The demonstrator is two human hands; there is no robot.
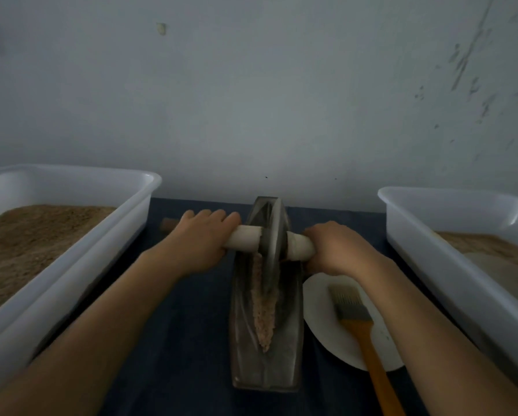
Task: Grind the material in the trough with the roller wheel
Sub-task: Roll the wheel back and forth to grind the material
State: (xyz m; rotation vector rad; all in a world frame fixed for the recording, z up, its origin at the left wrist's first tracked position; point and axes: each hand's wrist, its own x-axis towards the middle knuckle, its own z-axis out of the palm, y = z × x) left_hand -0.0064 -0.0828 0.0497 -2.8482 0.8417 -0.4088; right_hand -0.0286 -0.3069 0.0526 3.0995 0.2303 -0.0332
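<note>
Gripping the pale handle on both sides, the roller wheel is held upright in the far half of the trough. The left hand is wrapped around the left end of the handle, with the fingers curled over the top, and the right hand is closed around the right end in the same way. The handle is seen to lie across the trough, from left to right, while the long axis of the trough runs away from the person toward the wall. The ground material is spread as a pinkish strip along the bottom of the groove, mostly on the near side of the wheel, between the wheel and the person. So the next stroke is judged to be a pull toward the body, along the groove. Both hands are placed at about equal distance from the wheel. A brush is laid on a white plate just beside the trough.
</note>
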